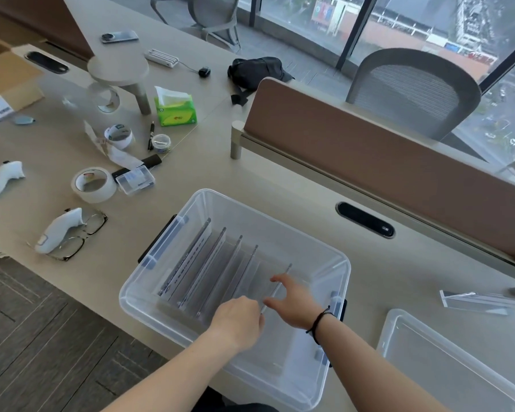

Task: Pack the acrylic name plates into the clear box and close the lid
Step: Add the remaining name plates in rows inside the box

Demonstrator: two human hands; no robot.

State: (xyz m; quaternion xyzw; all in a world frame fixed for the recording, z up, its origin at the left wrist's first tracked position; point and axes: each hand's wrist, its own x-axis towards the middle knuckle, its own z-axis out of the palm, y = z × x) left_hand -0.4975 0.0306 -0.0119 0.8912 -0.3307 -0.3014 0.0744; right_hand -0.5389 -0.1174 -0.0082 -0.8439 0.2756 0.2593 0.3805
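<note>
The clear box (235,289) sat near the front edge of the table (309,185), its lid (446,361) lying off to the right at the table's front right corner. Four acrylic name plates (208,263) stood on edge inside the box, roughly parallel, leaning toward its left wall. Both hands were down in the box on a fifth plate (277,288): the left hand (238,319) was closed around its near end, and the right hand (295,298) pinched its top edge with spread fingers.

The main risk appeared to be the plate slipping or tipping as it was released, since thin, smooth acrylic set on edge has little to steady it; one falling plate could knock the row over or scratch a neighbour. A hurried release would cause that. One more plate (476,300) lay on the table near the right edge, so the lid could not go on yet.

The box and lid were soft-looking translucent plastic with rounded corners and dark latches; the plates were rigid, flat, glossy and nearly transparent.
</note>
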